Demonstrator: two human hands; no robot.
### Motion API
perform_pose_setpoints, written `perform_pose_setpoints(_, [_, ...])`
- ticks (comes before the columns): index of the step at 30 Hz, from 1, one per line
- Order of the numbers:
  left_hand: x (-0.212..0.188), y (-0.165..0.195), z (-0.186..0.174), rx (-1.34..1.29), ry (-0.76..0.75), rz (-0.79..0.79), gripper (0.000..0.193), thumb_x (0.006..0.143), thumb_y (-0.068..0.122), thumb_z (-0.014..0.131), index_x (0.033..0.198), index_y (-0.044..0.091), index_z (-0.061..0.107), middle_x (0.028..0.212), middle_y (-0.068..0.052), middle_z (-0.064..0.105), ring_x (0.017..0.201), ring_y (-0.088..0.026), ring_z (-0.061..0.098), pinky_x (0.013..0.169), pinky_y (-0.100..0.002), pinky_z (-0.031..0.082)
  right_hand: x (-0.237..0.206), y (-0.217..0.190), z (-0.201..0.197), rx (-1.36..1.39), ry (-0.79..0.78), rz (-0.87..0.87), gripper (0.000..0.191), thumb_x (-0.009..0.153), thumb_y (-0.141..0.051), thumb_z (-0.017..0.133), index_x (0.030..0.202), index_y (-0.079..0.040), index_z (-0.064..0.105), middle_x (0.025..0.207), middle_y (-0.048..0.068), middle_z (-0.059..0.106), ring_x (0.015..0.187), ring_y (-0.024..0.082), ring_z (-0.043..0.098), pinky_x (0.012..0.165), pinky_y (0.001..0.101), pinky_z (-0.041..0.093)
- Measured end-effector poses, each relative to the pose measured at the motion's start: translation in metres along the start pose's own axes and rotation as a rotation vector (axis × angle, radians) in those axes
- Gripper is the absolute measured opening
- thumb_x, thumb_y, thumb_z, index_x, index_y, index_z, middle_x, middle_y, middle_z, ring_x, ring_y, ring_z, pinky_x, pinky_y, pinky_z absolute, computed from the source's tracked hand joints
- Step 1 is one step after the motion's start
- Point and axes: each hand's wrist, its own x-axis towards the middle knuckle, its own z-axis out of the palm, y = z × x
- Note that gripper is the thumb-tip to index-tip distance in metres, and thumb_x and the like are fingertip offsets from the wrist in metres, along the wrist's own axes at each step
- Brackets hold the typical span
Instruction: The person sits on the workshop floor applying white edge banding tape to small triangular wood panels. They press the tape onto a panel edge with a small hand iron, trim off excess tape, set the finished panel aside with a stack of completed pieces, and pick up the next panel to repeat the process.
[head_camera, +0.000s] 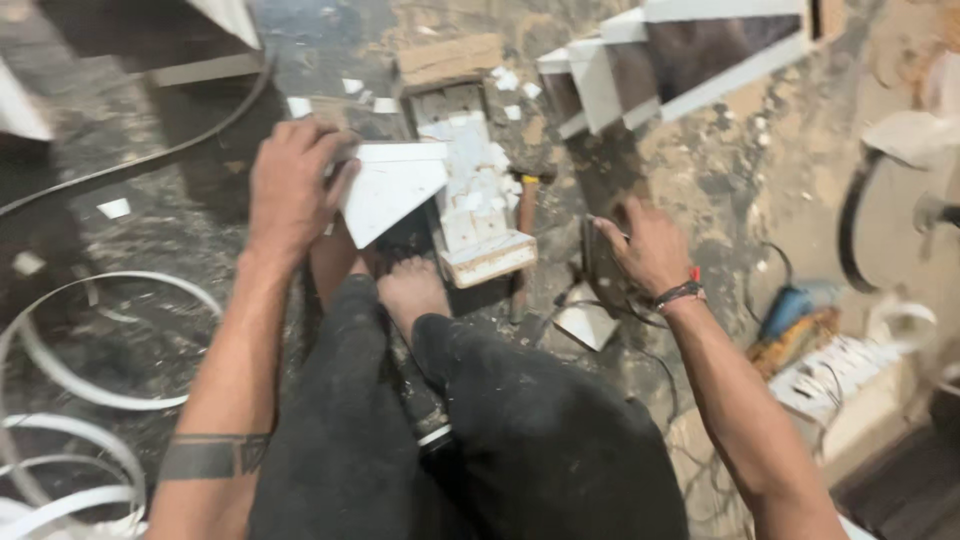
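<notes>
Dusty workshop floor (140, 215), dark, littered with white offcuts and chips. Large white-edged dark panel assembly (690, 55) at upper right, leaning across the floor. Person seated low, dark trousers (470, 440) filling the lower centre, one bare foot (410, 290) set forward between the knees. Loops of white edge banding (70, 390) coiled at lower left; black cable (150, 155) running across upper left. Small wooden box (470, 205) ahead of the foot, heaped with white scraps. White triangular board piece (388, 188), lying just left of the box and touching it, its left edge under the left hand (290, 190), whose fingers are curled down and clamped on that edge. Right hand (650, 245), wristband on, fingers closed around a dark flat object (597, 255) that is too blurred to identify, well right of the box. Blue power tool (790, 305) near the right forearm. White triangular offcut (585, 322) below the right hand.
</notes>
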Motion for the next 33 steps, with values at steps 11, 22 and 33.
perform_pose_setpoints(11, [-0.017,0.004,-0.004,-0.374,0.189,-0.422,0.035,0.092,0.020,0.077,0.124,0.009,0.069,0.124,-0.011,0.066,0.112,-0.031,0.069,0.092,-0.039,0.055,0.090,-0.221,-0.024,0.706,0.247,-0.618,0.029,0.092,-0.015,0.078,0.119,-0.007,0.072,0.120,0.014,0.069,0.110,0.033,0.065,0.092,0.0400,0.051])
perform_pose_setpoints(22, [-0.022,0.001,0.005,-0.630,0.261,-0.594,0.028,0.090,0.015,0.078,0.116,0.006,0.071,0.113,-0.006,0.069,0.096,-0.019,0.075,0.083,-0.031,0.060,0.089,-0.249,0.007,0.826,0.267,-0.496,0.012,0.093,-0.009,0.077,0.105,-0.005,0.074,0.104,0.010,0.070,0.097,0.026,0.069,0.083,0.0350,0.054])
perform_pose_setpoints(33, [-0.024,-0.015,0.012,-0.562,0.262,-0.538,0.022,0.094,0.018,0.076,0.112,0.007,0.071,0.113,-0.006,0.069,0.100,-0.020,0.074,0.085,-0.032,0.061,0.092,-0.260,0.014,0.614,0.408,-0.572,0.014,0.093,-0.014,0.081,0.096,-0.005,0.070,0.093,0.010,0.062,0.093,0.030,0.060,0.082,0.0419,0.046])
